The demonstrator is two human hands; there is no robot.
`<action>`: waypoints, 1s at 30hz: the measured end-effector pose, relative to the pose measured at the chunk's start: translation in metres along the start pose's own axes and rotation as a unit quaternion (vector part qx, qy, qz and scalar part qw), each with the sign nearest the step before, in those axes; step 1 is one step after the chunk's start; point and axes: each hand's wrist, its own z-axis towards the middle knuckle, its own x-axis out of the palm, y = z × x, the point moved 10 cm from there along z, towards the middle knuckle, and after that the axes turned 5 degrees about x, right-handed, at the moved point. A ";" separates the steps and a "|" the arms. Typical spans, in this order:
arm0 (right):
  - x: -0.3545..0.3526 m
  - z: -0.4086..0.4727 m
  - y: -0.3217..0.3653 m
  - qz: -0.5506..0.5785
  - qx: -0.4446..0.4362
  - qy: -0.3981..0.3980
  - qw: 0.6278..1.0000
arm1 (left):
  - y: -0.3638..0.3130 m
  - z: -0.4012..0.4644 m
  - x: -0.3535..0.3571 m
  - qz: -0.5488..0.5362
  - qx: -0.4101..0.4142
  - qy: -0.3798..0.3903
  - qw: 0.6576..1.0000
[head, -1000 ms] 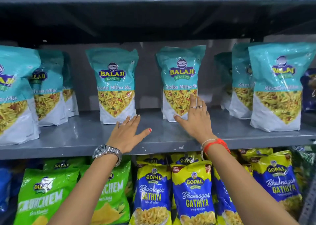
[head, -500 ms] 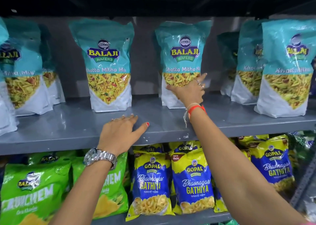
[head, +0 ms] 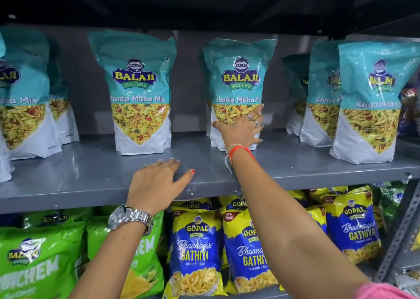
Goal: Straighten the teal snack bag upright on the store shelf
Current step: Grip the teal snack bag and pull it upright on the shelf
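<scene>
A teal snack bag (head: 239, 75) labelled Khatta Mitha Mix stands near the middle of the grey shelf (head: 91, 176). My right hand (head: 241, 129) is pressed flat against its lower front, thumb at the left edge and fingers wrapping the right edge, covering the white base. The bag stands nearly upright. My left hand (head: 156, 185) rests palm down on the shelf's front edge, fingers spread, holding nothing. It wears a silver watch.
Another teal bag (head: 138, 89) stands to the left, with more teal bags at far left (head: 22, 98) and right (head: 368, 98). The shelf above hangs low and dark. Below are green bags (head: 41, 257) and blue-yellow Gopal bags (head: 195, 248).
My right hand has spread further over the bag's lower front and grips its sides. The view has moved closer to the shelf. My left hand stays on the shelf edge.
</scene>
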 end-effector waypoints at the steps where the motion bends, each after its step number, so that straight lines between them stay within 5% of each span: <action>1: 0.000 0.000 0.000 0.002 -0.003 0.001 1.000 | 0.000 0.000 0.000 0.000 0.000 0.000 1.000; 30: -0.071 -0.039 -0.011 0.021 -0.040 0.016 0.999 | 0.001 -0.002 0.000 -0.004 -0.017 0.018 1.000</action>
